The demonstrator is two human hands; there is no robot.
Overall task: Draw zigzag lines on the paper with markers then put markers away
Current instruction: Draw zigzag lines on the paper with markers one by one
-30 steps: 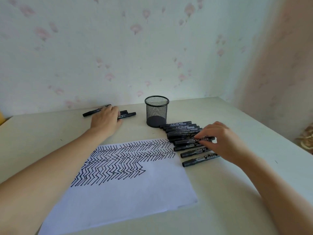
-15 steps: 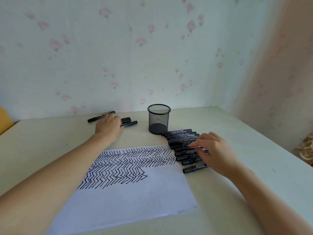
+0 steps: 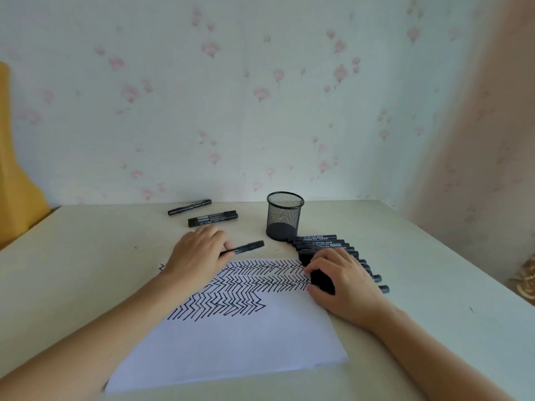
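A: Can you read anything on the markers?

B: Not really. The row of markers (image 3: 324,243) just right of the mesh cup (image 3: 285,216) carries pale printed labels, but the lettering is too small and soft to make out. The same goes for the pair of markers (image 3: 212,219) left of the cup and the single marker (image 3: 189,207) beyond them, nearer the wall.

A: Where is the paper (image 3: 231,337)?

B: On the table (image 3: 72,270), in front of the cup. Black zigzag lines (image 3: 240,287) fill its far part; the near part is blank.

A: And the hands?

B: The left hand (image 3: 197,253) lies at the paper's far left corner, front-left of the cup, pinching one end of a black marker (image 3: 246,247) whose free end points toward the cup. The right hand (image 3: 344,280) is at the paper's right edge, front-right of the cup, fingers curled down over the near markers of the row; it seems to be gripping several, though the hand covers most of them.

A: What is hidden?

B: Only the right ends of those near markers stick out past the right hand. The left hand and forearm cover part of the zigzags. The cup's inside can only be dimly seen through the mesh. Something yellow (image 3: 17,180) is cut off at the frame's left edge, far left of the cup.
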